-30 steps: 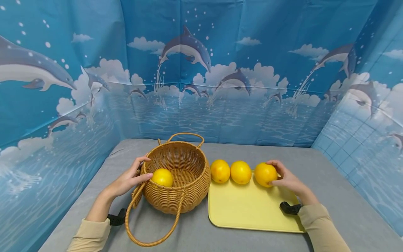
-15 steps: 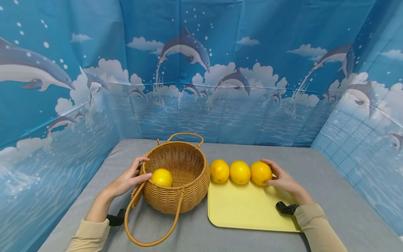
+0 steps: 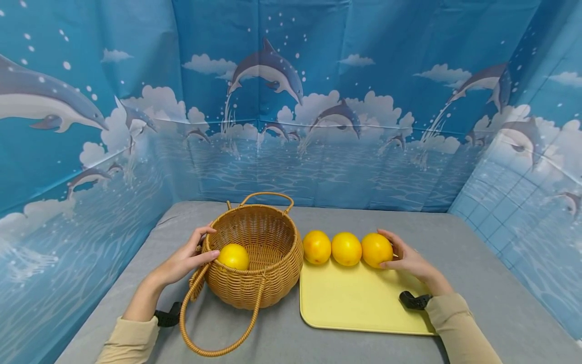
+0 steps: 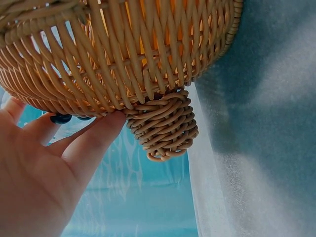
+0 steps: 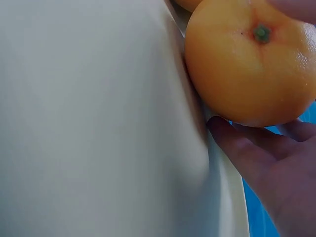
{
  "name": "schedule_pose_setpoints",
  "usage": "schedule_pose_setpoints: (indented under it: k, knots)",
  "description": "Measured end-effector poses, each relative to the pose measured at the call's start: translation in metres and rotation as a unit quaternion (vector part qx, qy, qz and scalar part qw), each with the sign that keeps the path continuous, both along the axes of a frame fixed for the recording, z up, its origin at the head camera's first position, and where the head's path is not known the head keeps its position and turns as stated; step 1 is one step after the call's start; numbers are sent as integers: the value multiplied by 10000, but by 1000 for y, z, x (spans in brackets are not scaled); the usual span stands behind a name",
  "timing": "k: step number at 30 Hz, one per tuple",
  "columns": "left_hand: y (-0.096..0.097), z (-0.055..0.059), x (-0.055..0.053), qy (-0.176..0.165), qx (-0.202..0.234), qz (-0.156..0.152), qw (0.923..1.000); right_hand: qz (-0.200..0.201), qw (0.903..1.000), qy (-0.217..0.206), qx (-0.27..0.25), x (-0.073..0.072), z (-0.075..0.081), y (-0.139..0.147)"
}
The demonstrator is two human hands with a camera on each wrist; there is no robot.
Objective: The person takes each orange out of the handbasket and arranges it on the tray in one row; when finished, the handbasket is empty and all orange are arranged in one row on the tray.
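Observation:
A round wicker basket (image 3: 273, 285) stands left of centre in the head view, with one orange (image 3: 234, 257) inside against its left wall. My left hand (image 3: 182, 260) holds the basket's left rim, thumb and fingers apart; in the left wrist view the left hand (image 4: 54, 163) touches the woven side next to a wicker tab (image 4: 164, 127). Along the far edge of a yellow tray (image 3: 359, 303) three more oranges sit in a row: a left one (image 3: 317, 247), a middle one (image 3: 347, 248) and a right one (image 3: 376, 250). My right hand (image 3: 411, 260) grips the right orange from its right side.
The basket's front handle (image 3: 223, 351) hangs down onto the grey cloth surface (image 3: 282, 338), and its back handle (image 3: 268, 193) stands up. A dolphin-printed curtain (image 3: 291, 162) encloses the back and sides.
My right hand has moved the right orange leftward, closing the gap to the middle orange. Over the last half second it is almost still. The left hand and basket stay in place.

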State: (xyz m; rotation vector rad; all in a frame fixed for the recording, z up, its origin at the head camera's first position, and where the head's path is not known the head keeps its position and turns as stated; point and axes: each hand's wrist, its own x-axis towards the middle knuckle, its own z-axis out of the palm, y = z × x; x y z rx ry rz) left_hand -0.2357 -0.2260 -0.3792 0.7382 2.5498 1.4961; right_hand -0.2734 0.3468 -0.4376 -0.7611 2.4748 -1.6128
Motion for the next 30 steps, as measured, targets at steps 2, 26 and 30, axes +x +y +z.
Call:
schedule_pose_setpoints:
  k: [2, 26, 30]
  knots:
    - [0, 0, 0, 1, 1, 1, 10000, 4, 10000, -23, 6, 0, 1, 0]
    - [0, 0, 1, 62, -49, 16, 10000, -60, 9982, -179, 573, 21, 80, -29]
    - [1, 1, 1, 56, -26, 2, 10000, 321, 9978, 21, 581, 17, 100, -51]
